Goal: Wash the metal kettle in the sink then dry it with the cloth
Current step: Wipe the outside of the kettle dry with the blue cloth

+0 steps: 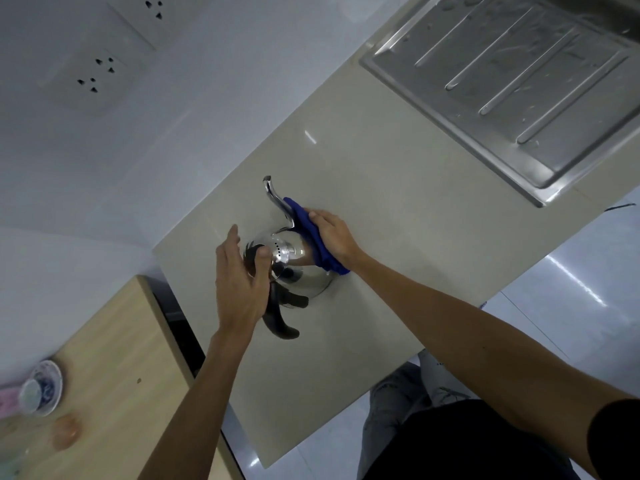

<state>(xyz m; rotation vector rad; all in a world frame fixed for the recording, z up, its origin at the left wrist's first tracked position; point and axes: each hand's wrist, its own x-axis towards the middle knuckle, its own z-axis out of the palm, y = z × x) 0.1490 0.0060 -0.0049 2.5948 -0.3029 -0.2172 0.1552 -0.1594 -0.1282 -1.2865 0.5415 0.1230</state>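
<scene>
Blue cloth [313, 237], clamped in the right hand [334, 233], rubs the kettle [294, 268]; the left hand [239, 275] apparently grips its handle. Better work round beneath the spout [277, 199].

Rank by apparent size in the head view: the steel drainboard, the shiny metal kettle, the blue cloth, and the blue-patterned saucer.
1. Ribbed steel drainboard, largest, though cut off by the frame.
2. Shiny metal kettle with curved spout and black handle.
3. Blue cloth and blue-patterned saucer: too close to rank; the right hand covers part of the cloth.
</scene>
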